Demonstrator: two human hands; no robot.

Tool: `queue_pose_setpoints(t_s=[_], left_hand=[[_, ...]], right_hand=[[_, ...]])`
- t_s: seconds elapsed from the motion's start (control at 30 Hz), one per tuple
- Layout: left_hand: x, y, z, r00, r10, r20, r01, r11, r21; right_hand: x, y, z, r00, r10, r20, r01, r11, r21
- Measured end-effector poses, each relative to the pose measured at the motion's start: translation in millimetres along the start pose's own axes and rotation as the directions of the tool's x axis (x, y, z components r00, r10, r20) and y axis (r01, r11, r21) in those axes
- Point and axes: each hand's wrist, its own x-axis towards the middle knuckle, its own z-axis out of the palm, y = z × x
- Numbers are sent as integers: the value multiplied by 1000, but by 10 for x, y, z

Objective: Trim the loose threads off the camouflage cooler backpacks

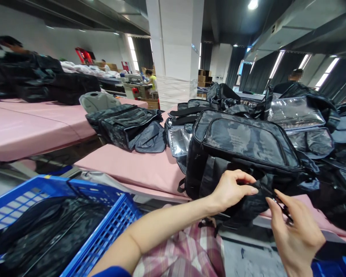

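A large black-and-grey camouflage bag [242, 138] lies before me on the pink-covered table, its zipped panel facing up. My left hand [233, 188] is at its near side, thumb and fingers closed on a piece of the bag's dark fabric. Just to the right, my right hand [295, 223] is curled round a small dark tool [285, 213] with a metallic glint, mostly hidden by the fingers. The tool's tip is close to the fabric by my left fingertips; whether they touch I cannot tell.
A blue plastic crate [103, 231] with dark camouflage bags stands at lower left. Another camouflage bag [127, 123] lies open on the pink table [138, 165]. Silver-lined bags [296, 111] are piled at right. A white pillar [177, 50] rises behind; several people work farther off.
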Motion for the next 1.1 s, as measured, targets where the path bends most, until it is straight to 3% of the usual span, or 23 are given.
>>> queue_pose_setpoints(t_s=[0.1,0.33,0.43,0.53,0.6,0.7,0.9,1.1], left_hand=[[8,12,9,999,-13,48,13,1000,-15],[74,97,-25,991,-95,96,99,995,-33],[88,111,-43,988,-101,118,104,994,-21],[103,120,-54,978,-116,174,127,990,-54],[115,122,-53,970,-151,189,174,978,-112],[130,119,-32,966,-195,169,230,947,-225],[98,94,82,989,-131,68,145,951,-275],[28,27,139,999,-25,32,31,972,-231]], right_hand=[[44,58,-67,999,31,-13,-30,996,80],[171,227,-213,974,-220,59,227,963,-145],[212,280,-188,967,-232,108,237,971,-38],[241,292,-129,963,-191,189,154,969,195],[244,269,-104,981,-34,191,-27,951,307],[219,203,-103,975,187,122,-214,936,279],[128,79,-65,999,-16,-31,17,999,50],[93,21,8,997,38,-69,-34,998,52]])
